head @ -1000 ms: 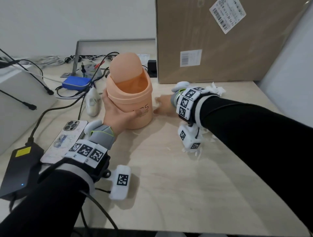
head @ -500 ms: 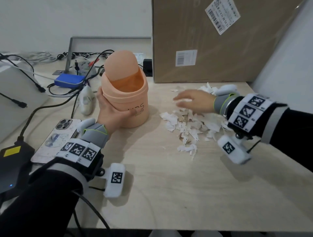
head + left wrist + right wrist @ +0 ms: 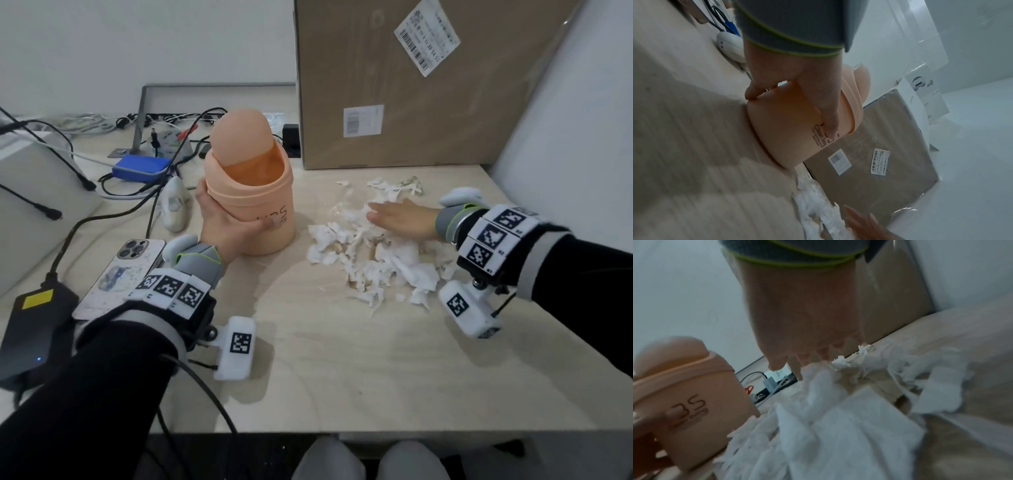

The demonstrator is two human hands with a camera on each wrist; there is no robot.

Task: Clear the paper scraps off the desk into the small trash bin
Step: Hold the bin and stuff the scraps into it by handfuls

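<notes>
Left hand (image 3: pixel 226 229) wraps the small trash bin (image 3: pixel 253 202), likely steadying it, lid tipped back so the mouth is free. Right hand (image 3: pixel 400 217) lies flat, fingers straight, on the paper scraps (image 3: pixel 373 253) heaped on the desk (image 3: pixel 342 359) just right of the bin, probably to gather them.

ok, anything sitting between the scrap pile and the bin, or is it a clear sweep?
Nothing visible in the way. The paper scraps lie on bare desk right beside the bin, whose lid is swung open. The left hand grips the bin's side away from the scraps, thumb on its front; the right hand rests flat on the pile.
</notes>
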